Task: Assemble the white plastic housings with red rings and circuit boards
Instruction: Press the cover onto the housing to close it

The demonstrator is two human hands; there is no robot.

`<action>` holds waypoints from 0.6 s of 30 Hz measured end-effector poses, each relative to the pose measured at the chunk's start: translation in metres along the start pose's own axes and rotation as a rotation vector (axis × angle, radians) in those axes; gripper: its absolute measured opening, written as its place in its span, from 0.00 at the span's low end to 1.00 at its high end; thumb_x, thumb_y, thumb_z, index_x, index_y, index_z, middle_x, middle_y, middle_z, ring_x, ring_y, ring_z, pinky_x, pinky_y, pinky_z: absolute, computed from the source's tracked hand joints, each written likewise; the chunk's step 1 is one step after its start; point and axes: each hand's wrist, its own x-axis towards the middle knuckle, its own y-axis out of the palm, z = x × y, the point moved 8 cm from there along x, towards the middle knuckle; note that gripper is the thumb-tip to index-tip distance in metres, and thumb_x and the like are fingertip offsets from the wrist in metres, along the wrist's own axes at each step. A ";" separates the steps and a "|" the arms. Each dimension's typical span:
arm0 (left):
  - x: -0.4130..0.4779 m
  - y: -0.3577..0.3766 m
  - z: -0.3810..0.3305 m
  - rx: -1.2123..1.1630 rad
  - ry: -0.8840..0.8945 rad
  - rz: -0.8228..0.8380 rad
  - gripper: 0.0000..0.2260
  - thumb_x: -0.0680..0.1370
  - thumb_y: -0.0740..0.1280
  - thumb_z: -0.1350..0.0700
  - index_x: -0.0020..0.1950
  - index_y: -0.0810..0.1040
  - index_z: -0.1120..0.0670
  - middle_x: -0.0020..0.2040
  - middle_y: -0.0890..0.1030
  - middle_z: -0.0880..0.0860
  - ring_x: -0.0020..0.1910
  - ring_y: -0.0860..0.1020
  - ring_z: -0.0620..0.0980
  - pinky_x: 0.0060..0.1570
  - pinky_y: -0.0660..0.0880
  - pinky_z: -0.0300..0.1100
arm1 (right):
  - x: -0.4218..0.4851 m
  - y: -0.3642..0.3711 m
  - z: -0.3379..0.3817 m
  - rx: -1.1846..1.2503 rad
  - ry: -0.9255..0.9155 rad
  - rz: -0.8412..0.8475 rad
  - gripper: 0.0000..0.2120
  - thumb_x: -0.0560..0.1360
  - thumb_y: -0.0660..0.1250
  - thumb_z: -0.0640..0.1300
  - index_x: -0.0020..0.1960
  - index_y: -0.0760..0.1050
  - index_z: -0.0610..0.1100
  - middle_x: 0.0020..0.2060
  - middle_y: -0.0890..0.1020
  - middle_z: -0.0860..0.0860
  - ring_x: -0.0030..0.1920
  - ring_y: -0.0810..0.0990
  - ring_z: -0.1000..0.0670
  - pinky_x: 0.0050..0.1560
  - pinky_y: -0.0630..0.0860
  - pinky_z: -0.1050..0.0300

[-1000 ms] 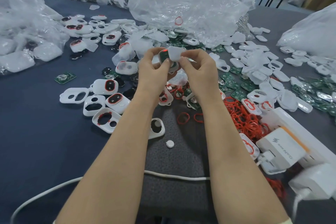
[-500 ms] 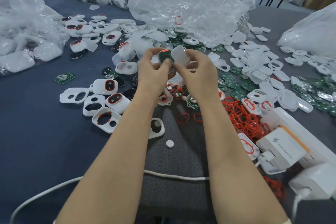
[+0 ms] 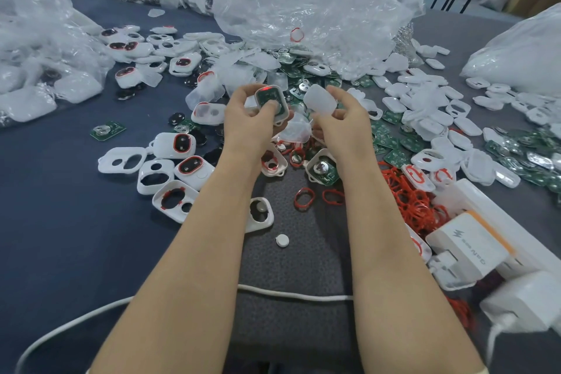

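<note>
Head view: your left hand [image 3: 246, 121] grips a white housing [image 3: 280, 117], fingers curled behind it and the thumb pressed on the green circuit board [image 3: 267, 99] seated inside. Red shows at the end farthest from your wrist.

Agreed. Your right hand [image 3: 343, 127] pinches a cloudy white cover [image 3: 320, 99] at its fingertips. It sits just beside the housing, not touching it.

Loose red rings [image 3: 305, 198] lie on the dark mat between your forearms, with a bigger heap [image 3: 406, 200] outside your right forearm.

Yes, and more empty housings [image 3: 121, 160] sit outside your left wrist. Spare boards [image 3: 394, 143] spread past your right hand. A clear plastic bag [image 3: 303, 9] rises beyond both hands.
</note>
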 end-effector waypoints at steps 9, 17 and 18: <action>-0.001 -0.001 0.001 -0.099 -0.042 -0.018 0.09 0.80 0.61 0.68 0.54 0.72 0.55 0.48 0.80 0.57 0.37 0.84 0.48 0.43 0.81 0.40 | 0.000 -0.007 0.003 -0.020 -0.030 -0.067 0.12 0.75 0.58 0.34 0.54 0.73 0.46 0.39 0.79 0.50 0.41 0.79 0.50 0.47 0.79 0.51; 0.000 -0.003 0.003 -0.112 -0.073 -0.035 0.08 0.80 0.61 0.67 0.54 0.71 0.55 0.57 0.79 0.62 0.40 0.83 0.51 0.43 0.81 0.39 | -0.006 0.004 0.019 -0.274 -0.185 0.004 0.17 0.83 0.54 0.51 0.40 0.72 0.46 0.34 0.77 0.53 0.35 0.76 0.55 0.33 0.66 0.72; 0.000 -0.003 0.003 -0.116 -0.074 -0.038 0.08 0.80 0.61 0.68 0.54 0.71 0.55 0.57 0.78 0.62 0.40 0.83 0.51 0.43 0.81 0.39 | -0.008 0.007 0.021 -0.310 -0.211 0.031 0.19 0.82 0.54 0.54 0.38 0.71 0.47 0.32 0.76 0.54 0.34 0.74 0.56 0.33 0.66 0.73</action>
